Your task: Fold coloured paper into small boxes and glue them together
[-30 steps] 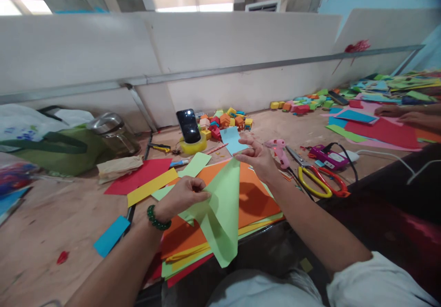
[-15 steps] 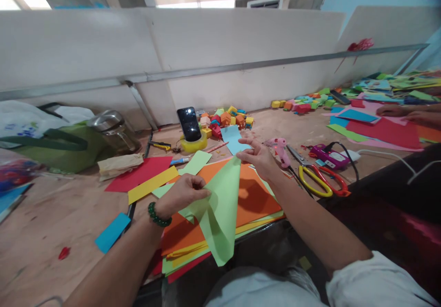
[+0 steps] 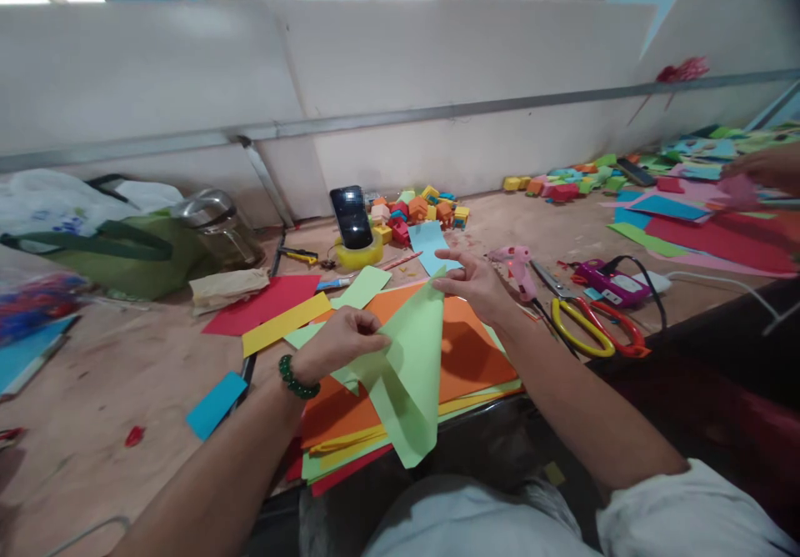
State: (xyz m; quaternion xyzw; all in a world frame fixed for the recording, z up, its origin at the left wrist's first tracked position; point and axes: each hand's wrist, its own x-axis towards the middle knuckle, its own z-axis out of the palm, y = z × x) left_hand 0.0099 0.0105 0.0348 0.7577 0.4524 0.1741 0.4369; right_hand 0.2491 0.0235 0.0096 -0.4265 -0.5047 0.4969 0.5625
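A light green sheet of paper (image 3: 409, 373) is curled into a loose cone shape between my hands. My left hand (image 3: 342, 342), with a green bead bracelet (image 3: 296, 378) at the wrist, pinches its left side. At the top point of the curl, my right hand (image 3: 470, 283) grips the paper between thumb and fingertips, the other fingers raised. Beneath lies a stack of coloured sheets with an orange sheet (image 3: 472, 353) uppermost. A light green strip (image 3: 362, 288) and a yellow strip (image 3: 284, 325) lie at the stack's upper left.
Scissors (image 3: 584, 332), a pink glue gun (image 3: 517, 267) and a purple device (image 3: 609, 282) are to the right. Behind stand a phone (image 3: 352, 217) on a tape roll (image 3: 359, 252) and folded paper pieces (image 3: 418, 209). A jar (image 3: 222, 228) is left. Another person's hand (image 3: 766, 165) is far right.
The view has shifted slightly, so the things sit a little further right and higher. My hands keep their hold on the green sheet. At far right, the other person's hand has lifted pink paper.
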